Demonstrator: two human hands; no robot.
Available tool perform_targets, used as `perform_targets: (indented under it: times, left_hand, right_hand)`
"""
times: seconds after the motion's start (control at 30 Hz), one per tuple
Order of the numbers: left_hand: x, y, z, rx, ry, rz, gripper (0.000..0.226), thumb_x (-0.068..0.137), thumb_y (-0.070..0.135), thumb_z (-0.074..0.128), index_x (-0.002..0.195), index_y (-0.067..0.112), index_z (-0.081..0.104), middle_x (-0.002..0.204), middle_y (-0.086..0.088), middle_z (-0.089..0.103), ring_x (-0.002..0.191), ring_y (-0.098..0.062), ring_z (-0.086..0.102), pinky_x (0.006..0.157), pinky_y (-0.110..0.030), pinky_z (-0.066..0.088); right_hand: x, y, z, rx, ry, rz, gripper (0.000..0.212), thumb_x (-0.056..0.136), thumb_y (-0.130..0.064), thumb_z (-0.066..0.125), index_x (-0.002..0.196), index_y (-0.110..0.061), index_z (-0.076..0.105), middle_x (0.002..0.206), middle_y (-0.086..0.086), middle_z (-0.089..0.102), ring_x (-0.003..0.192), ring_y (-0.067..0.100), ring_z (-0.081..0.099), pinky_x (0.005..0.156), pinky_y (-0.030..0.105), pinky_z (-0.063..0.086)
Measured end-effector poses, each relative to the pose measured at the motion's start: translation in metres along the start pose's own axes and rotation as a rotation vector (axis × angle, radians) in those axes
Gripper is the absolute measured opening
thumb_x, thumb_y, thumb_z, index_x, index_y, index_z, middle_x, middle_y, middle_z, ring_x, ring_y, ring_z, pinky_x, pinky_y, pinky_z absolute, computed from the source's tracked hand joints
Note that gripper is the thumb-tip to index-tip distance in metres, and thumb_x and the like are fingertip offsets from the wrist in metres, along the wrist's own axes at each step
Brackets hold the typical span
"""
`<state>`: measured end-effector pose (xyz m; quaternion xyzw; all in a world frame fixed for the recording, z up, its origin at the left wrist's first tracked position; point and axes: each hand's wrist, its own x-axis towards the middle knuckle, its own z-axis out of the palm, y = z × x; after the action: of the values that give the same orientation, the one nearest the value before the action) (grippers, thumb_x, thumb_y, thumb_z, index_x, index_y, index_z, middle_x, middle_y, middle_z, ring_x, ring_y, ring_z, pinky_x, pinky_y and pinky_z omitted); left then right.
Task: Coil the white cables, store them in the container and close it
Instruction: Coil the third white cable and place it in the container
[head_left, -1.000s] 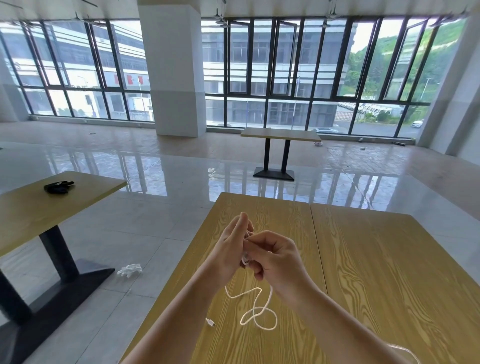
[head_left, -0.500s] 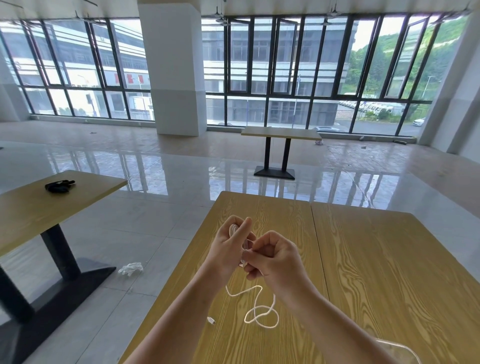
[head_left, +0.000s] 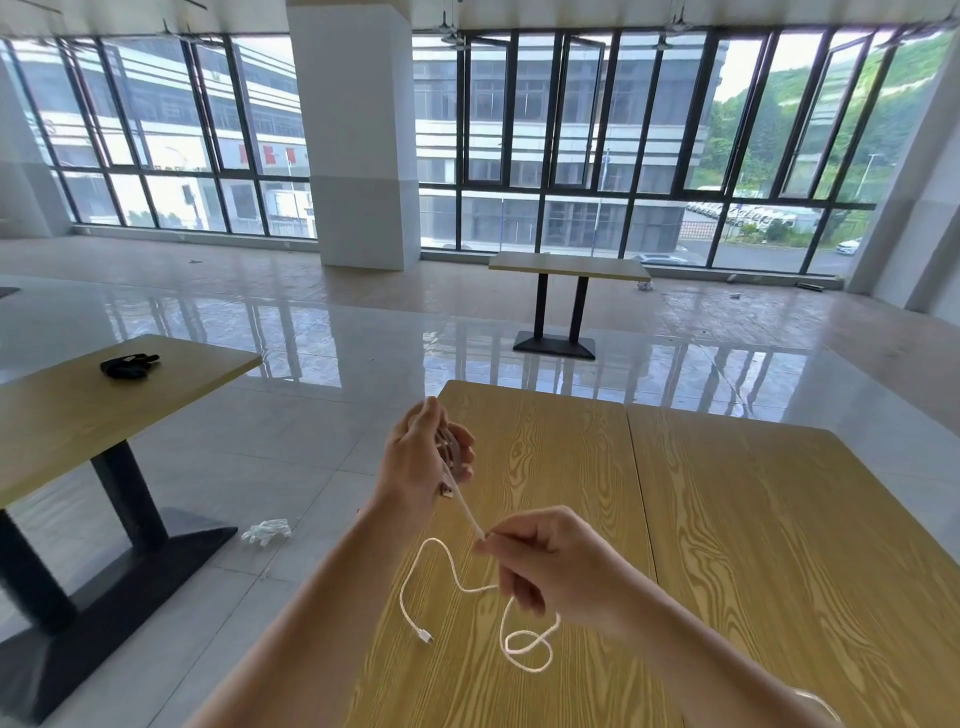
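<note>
Your left hand (head_left: 422, 457) holds some turns of the thin white cable (head_left: 465, 506); your right hand (head_left: 540, 564) pinches it above the light wooden table (head_left: 727, 519).

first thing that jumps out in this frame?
The two hands over the near wooden table: the left hand holds up a few wound turns of the white cable, while the right hand pinches the strand lower down, pulling it taut between them. The loose tail curls on the tabletop below, connector end lying free. Behind, tall windows run across the far wall.
</note>
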<state>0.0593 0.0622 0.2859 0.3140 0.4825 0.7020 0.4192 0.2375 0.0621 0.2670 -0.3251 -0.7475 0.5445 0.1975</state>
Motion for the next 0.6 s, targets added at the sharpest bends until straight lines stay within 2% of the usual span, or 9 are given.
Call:
perform_targets:
  times: [0.1, 0.2, 0.27, 0.3, 0.4, 0.5, 0.6]
  left_hand:
    - [0.007, 0.015, -0.007, -0.075, 0.046, -0.006, 0.034, 0.106, 0.028, 0.037, 0.08, 0.011, 0.049, 0.064, -0.014, 0.063, 0.05, -0.023, 0.055, 0.047, -0.028, 0.042]
    - [0.01, 0.026, -0.009, -0.081, 0.007, -0.004, 0.035, 0.106, 0.029, 0.036, 0.078, 0.012, 0.047, 0.062, -0.013, 0.063, 0.05, -0.022, 0.055, 0.05, -0.028, 0.04]
    - [0.008, 0.028, -0.007, -0.019, -0.082, -0.039, 0.035, 0.106, 0.03, 0.036, 0.078, 0.012, 0.048, 0.065, -0.012, 0.064, 0.053, -0.022, 0.055, 0.048, -0.025, 0.041]
    - [0.007, 0.027, -0.006, 0.039, -0.13, -0.056, 0.035, 0.106, 0.031, 0.037, 0.079, 0.012, 0.049, 0.067, -0.011, 0.065, 0.055, -0.022, 0.056, 0.048, -0.025, 0.042]
    - [0.005, 0.021, -0.003, 0.203, -0.237, -0.064, 0.036, 0.105, 0.036, 0.038, 0.083, 0.012, 0.055, 0.076, -0.01, 0.066, 0.061, -0.02, 0.057, 0.052, -0.027, 0.044]
    - [0.006, 0.015, -0.005, 0.321, -0.285, -0.037, 0.035, 0.104, 0.036, 0.039, 0.091, 0.012, 0.059, 0.083, -0.008, 0.066, 0.065, -0.019, 0.057, 0.056, -0.029, 0.045]
    - [0.008, 0.008, -0.007, 0.395, -0.267, -0.017, 0.032, 0.104, 0.035, 0.039, 0.093, 0.015, 0.061, 0.081, -0.005, 0.065, 0.065, -0.016, 0.058, 0.056, -0.028, 0.046]
  right_hand:
    - [-0.003, 0.008, -0.007, -0.204, -0.195, 0.066, 0.022, 0.101, -0.019, 0.055, 0.097, -0.023, 0.076, 0.065, -0.007, 0.066, 0.056, 0.008, 0.059, 0.06, 0.024, 0.051]
    - [0.001, 0.012, -0.007, -0.348, -0.332, 0.185, 0.021, 0.102, -0.022, 0.054, 0.103, -0.02, 0.074, 0.07, -0.007, 0.067, 0.061, 0.005, 0.061, 0.067, 0.022, 0.054]
    - [0.008, 0.011, -0.006, -0.516, -0.336, 0.243, 0.021, 0.101, -0.025, 0.055, 0.09, -0.024, 0.074, 0.07, -0.008, 0.066, 0.061, 0.005, 0.061, 0.069, 0.024, 0.056]
    - [0.014, 0.01, -0.007, -0.615, -0.299, 0.251, 0.023, 0.099, -0.025, 0.055, 0.085, -0.022, 0.073, 0.068, -0.008, 0.065, 0.059, 0.006, 0.06, 0.066, 0.024, 0.055]
    - [0.028, 0.006, -0.011, -0.723, -0.089, 0.235, 0.023, 0.098, -0.022, 0.056, 0.094, -0.01, 0.075, 0.068, -0.004, 0.067, 0.051, 0.006, 0.054, 0.052, 0.021, 0.05]
    - [0.035, 0.007, -0.017, -0.631, 0.112, 0.199, 0.026, 0.097, -0.024, 0.058, 0.091, -0.006, 0.075, 0.069, -0.001, 0.067, 0.051, 0.01, 0.054, 0.051, 0.023, 0.05]
    - [0.036, 0.007, -0.019, -0.424, 0.227, 0.198, 0.027, 0.096, -0.024, 0.058, 0.084, -0.008, 0.076, 0.063, -0.002, 0.064, 0.047, 0.008, 0.051, 0.049, 0.023, 0.047]
